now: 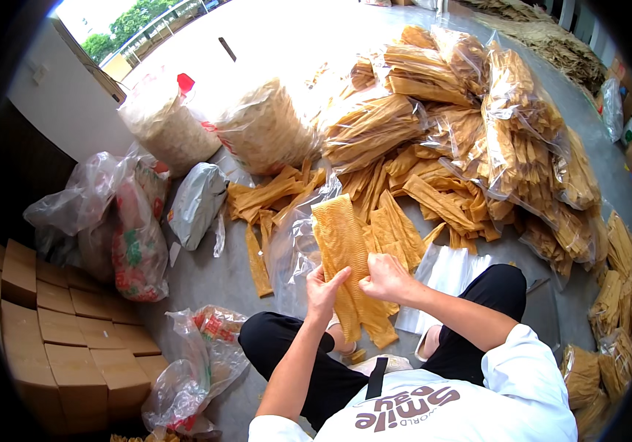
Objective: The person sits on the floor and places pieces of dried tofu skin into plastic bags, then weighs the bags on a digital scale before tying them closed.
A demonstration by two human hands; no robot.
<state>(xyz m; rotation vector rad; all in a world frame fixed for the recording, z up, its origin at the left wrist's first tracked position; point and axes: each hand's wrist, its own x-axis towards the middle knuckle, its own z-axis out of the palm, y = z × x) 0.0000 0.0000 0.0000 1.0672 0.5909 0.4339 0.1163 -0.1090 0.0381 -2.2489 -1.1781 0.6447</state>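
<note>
A long golden-brown dried sheet [338,239] with a fine ribbed, scale-like surface hangs in front of me, between my knees. My left hand [323,293] grips its left edge, thumb lying across the front. On the opposite edge my right hand [388,278] is closed like a fist, pinching the sheet. The sheet's lower end splits into strips hanging below my hands. Right behind it lie more loose brown sheets [397,228] and a clear plastic bag [290,250] spread on the floor. White plastic film [445,276] lies close to my right knee.
Plastic-wrapped bundles of brown sheets [514,132] are heaped ahead and to the right. Two full sacks [264,129] stand at the far left, near a grey bag [198,202]. Stacked cardboard boxes [73,339] line the left side. Crumpled clear bags [191,368] lie by my left knee.
</note>
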